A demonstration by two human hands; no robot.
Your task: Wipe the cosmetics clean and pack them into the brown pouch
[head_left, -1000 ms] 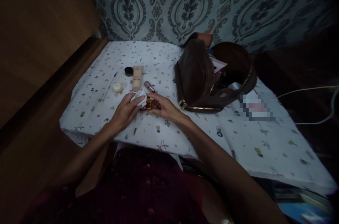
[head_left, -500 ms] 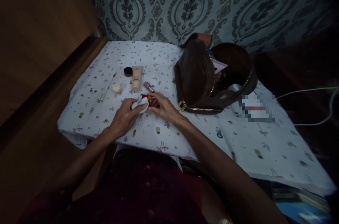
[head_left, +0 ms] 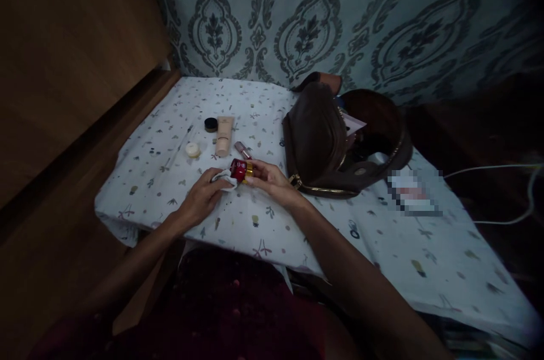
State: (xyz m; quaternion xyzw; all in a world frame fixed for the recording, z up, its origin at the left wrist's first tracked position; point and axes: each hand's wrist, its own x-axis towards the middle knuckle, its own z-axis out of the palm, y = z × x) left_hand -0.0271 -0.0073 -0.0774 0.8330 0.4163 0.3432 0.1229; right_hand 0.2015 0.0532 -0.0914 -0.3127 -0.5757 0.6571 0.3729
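Observation:
A small dark red bottle [head_left: 239, 169] with a gold cap lies sideways between my hands, above the table. Closed around its gold end is my right hand [head_left: 272, 181]. My left hand [head_left: 204, 194] pinches a white cloth or tissue [head_left: 225, 179] right beside the bottle's red end. Just behind the bottle is a slim lip gloss tube [head_left: 242, 150]. Farther back lie a beige squeeze tube [head_left: 224, 136], a small black-lidded jar [head_left: 211, 125] and a small cream-coloured jar [head_left: 192, 149].
The table has a white patterned cloth [head_left: 255, 235]. An open brown leather bag [head_left: 317, 139] with items inside stands to the right. Beyond it are a blurred-out object [head_left: 414, 193] and a white cable [head_left: 501, 168]. A wooden cabinet [head_left: 76, 37] borders the left.
The white cloth has moved off the bottle toward the left, so its red body now shows. My right hand still holds the gold end. The view has tilted up slightly.

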